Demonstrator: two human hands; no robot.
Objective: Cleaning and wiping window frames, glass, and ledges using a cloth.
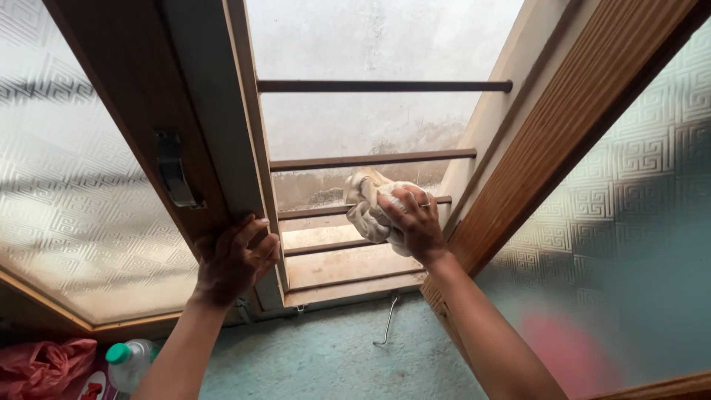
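window work fills the view: two bare arms reach up from the lower edge toward an open wooden window.

right hand has its grip closed around a crumpled off-white cloth, fingers spread over the bundle, pressing it against a horizontal bar of the window grille. the cloth bulges out to the left of and above the fingers, and sits just beside the right side of the window frame. a thin ring shows on one finger.

left hand holds no loose thing; its grip is wide, palm and fingers laid flat around the lower edge of the left window sash, touching the wood near its bottom corner. a dark metal latch is fixed to that sash above the hand.

more horizontal bars cross the opening above and below the cloth, with a stained pale wall behind them. patterned frosted glass fills the left sash, and similar glass the right one. a metal hook hangs below the sill against a pale green wall. at lower left lie a red plastic bag and a clear bottle with a green cap, well apart from both hands.
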